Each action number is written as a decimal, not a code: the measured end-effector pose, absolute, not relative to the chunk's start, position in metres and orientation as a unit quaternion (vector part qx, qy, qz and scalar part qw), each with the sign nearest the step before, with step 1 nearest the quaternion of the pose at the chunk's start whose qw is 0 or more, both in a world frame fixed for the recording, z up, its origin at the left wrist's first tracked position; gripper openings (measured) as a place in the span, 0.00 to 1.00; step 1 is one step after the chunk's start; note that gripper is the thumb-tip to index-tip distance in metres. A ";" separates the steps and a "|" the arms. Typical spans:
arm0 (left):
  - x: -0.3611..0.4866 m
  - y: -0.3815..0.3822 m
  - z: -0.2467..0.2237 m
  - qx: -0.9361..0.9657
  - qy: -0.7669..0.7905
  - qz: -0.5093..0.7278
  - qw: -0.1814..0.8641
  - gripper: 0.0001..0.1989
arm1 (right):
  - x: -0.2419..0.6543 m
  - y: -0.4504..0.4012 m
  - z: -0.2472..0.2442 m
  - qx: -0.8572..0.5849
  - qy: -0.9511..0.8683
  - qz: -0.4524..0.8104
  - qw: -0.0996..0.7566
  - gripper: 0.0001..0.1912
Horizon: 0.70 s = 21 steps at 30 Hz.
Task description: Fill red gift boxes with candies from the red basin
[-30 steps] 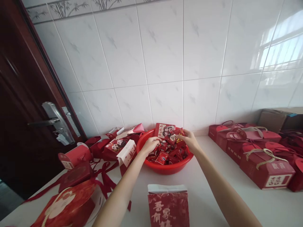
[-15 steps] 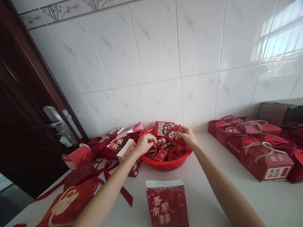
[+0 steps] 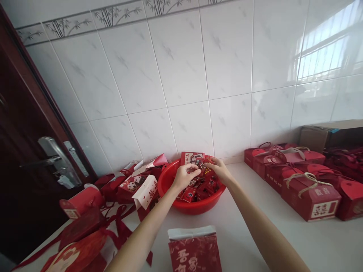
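Note:
A round red plastic basin stands near the wall, filled with small red wrapped candies. Over its middle, my left hand has thumb and fingers closed around a small wrapped candy, partly hidden by the fingers. My right hand reaches in over the right rim, its fingers pinching a red candy packet with yellow lettering. Behind the hands, a flat red card box with printed figures leans at the back of the basin. Nearer to me stands an open-topped red gift box with pale characters.
Opened red boxes and ribbons lie at left, beside a dark door with a metal handle. Rows of closed red gift boxes with cord handles stand at right, near a brown carton. White tiles rise behind.
My left hand has moved right across the basin, close to my right hand. The red packet at my right hand has dropped slightly. The whole view has tilted upward.

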<state>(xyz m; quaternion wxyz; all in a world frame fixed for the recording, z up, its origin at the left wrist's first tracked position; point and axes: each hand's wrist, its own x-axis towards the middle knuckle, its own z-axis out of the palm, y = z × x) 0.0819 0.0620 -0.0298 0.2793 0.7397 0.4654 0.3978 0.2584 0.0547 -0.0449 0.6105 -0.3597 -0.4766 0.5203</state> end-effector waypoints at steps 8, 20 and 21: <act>0.086 0.068 -0.035 0.775 0.420 0.393 0.263 0.06 | 0.259 0.055 -0.045 -0.339 -0.509 0.530 0.588 0.20; 0.030 0.098 -0.015 0.785 0.529 0.110 0.304 0.07 | 0.259 0.057 -0.049 -0.323 -0.499 0.558 0.578 0.23; 0.027 0.100 -0.020 0.801 0.535 0.037 0.265 0.08 | 0.259 0.056 -0.049 -0.327 -0.496 0.559 0.578 0.23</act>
